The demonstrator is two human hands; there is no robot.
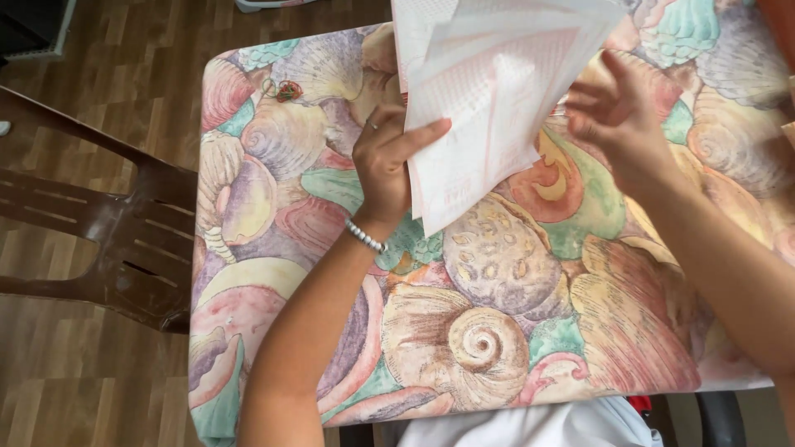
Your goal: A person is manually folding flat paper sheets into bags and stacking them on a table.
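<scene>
A wood-plank floor (pixel 99 50) runs around a small counter (pixel 273 132) draped in a pastel cloth painted with big seashells, and a dark brown plastic chair (pixel 116 240) stands at its nine o'clock side.

The left hand (pixel 385 161) has its fingers (pixel 418 136) closed on a sheaf of thin white paper sheets printed with faint pink grids (pixel 489 108): the thumb lies across the front face, and the other fingertips are tucked behind the near edge. A ring shows on one finger and a bracelet of pale beads (pixel 365 236) circles the wrist. From that pinch the sheets fan out toward one o'clock, lifted off the cloth and tilted, their long axis running from six up to twelve and out past the top of the view.

The right hand (pixel 621 116) hangs at three o'clock of the sheaf, fingers spread and open, gripping nothing; its fingertips come just beside the loose right edges of the paper, though motion blur hides whether they touch. The left hand is thus the one bearing the stack.

At eleven o'clock on the cloth lies a small tangle of coloured rubber bands (pixel 286 88), well apart from both hands.
</scene>
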